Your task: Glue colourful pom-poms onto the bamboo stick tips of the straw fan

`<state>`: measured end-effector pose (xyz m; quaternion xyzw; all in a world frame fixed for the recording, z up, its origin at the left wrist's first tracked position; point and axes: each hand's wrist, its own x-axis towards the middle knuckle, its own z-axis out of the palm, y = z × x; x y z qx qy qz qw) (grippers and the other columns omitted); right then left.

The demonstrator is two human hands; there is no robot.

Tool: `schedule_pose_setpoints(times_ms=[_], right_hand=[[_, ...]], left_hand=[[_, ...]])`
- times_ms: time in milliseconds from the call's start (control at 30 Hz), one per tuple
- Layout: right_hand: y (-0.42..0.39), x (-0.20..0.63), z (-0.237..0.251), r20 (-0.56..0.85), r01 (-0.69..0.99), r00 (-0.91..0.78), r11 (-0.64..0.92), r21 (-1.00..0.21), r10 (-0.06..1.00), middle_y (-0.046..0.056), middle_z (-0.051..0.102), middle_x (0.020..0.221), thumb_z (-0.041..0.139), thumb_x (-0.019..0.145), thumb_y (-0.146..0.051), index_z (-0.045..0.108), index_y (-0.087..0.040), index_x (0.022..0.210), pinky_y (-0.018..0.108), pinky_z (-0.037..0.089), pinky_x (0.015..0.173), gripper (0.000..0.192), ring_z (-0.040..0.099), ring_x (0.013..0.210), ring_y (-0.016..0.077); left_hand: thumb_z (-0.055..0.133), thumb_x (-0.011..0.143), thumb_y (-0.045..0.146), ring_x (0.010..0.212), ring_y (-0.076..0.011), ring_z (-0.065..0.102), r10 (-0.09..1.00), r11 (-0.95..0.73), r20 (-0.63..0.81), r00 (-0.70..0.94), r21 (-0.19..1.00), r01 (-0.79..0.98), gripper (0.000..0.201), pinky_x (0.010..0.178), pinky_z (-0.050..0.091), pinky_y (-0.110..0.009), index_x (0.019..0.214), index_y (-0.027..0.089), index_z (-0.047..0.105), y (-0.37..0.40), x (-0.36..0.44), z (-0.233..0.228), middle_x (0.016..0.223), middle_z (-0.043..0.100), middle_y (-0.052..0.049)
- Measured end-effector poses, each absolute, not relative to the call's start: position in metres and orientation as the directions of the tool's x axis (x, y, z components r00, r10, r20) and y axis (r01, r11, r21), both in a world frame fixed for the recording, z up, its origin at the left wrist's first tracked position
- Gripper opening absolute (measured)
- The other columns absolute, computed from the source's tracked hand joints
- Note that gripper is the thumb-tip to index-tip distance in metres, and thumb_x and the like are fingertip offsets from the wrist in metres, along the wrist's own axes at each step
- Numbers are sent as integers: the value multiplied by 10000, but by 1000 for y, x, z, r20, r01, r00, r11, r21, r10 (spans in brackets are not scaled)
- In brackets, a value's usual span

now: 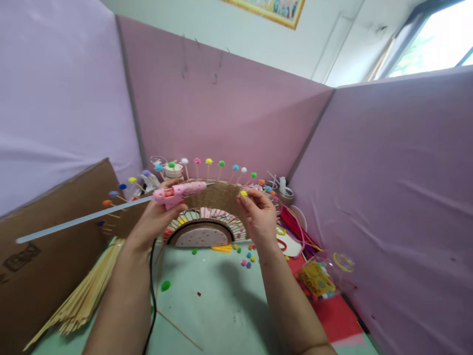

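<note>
My left hand (164, 212) is wrapped round a pink hot glue gun (179, 193), its metal nozzle pointing right. A long pale glue stick (84, 219) sticks out of the gun's back end to the left. Between the fingertips of my right hand (260, 212) is a small yellow pom-pom (244, 194). Both hands are raised in front of a woven half-round craft piece (214, 197). Thin sticks fan out from its curved edge, tipped with coloured pom-poms such as a green one (221, 163). A dotted white half circle (201, 237) forms its lower middle.
Loose pom-poms (249, 265) lie on the pale green table (199, 320). At left are a bundle of wooden sticks (88, 291) and a cardboard sheet (55, 246). At right are a bag of pom-poms (318, 278), pipe cleaners (291, 222) and red sheets (336, 315). Purple cloth panels surround the table.
</note>
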<state>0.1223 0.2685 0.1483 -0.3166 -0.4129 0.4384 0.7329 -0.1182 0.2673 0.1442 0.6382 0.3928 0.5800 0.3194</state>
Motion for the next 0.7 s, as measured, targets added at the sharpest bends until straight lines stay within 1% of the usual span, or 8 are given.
schedule_pose_setpoints(times_ms=[100,167,233,300,367,467,600,700], right_hand=[[271,172,138,405,-138,484,525,-840,776,24,745,865,811,652,-328,715,-214,878,360,547,832,271,684,819,182],[277,208,129,459,45,579,536,-843,674,47,750,902,781,687,-355,719,-192,914,364,536,833,286,683,845,193],[285,240,119,488,163,627,510,-844,607,56,748,889,756,693,-372,720,-172,913,361,536,811,300,679,832,197],[293,262,109,480,213,627,457,-864,613,54,744,852,743,682,-371,720,-161,902,352,537,781,305,675,802,196],[300,273,100,455,230,598,403,-886,659,55,744,844,732,672,-364,721,-161,893,348,537,767,301,672,797,199],[307,274,91,445,247,541,371,-895,713,63,747,880,712,673,-345,725,-164,889,350,533,783,282,673,824,204],[312,270,85,441,252,499,362,-897,746,71,747,890,696,686,-334,725,-162,892,346,531,778,270,672,820,204],[315,270,82,433,259,480,348,-901,763,73,748,895,692,690,-334,727,-165,897,341,532,763,270,671,815,204]], left_hand=[[759,758,343,785,-145,523,894,-445,448,6,886,126,406,638,445,-217,1111,196,622,267,-118,145,829,579,-12],[769,746,350,749,-126,513,902,-429,432,-7,897,105,377,607,436,-199,1048,184,617,267,-117,146,841,574,-10],[783,723,376,717,-107,507,907,-419,421,-16,904,84,362,592,437,-188,964,171,608,267,-115,147,859,572,-10],[799,693,404,697,-97,505,908,-416,418,-17,906,74,361,589,442,-188,865,159,598,266,-113,148,861,571,-13],[816,663,406,689,-97,502,909,-415,417,-12,907,72,367,586,439,-191,812,154,595,266,-112,149,836,566,-13],[837,630,382,673,-102,495,910,-412,414,-29,909,64,396,572,428,-204,872,165,611,265,-111,149,817,564,-8],[812,669,385,730,-117,517,915,-396,401,-41,914,86,369,626,445,-227,893,170,612,267,-114,147,846,573,-17],[825,652,383,762,-124,526,912,-403,407,-44,911,89,393,657,455,-235,905,170,612,268,-114,147,855,576,-15]])
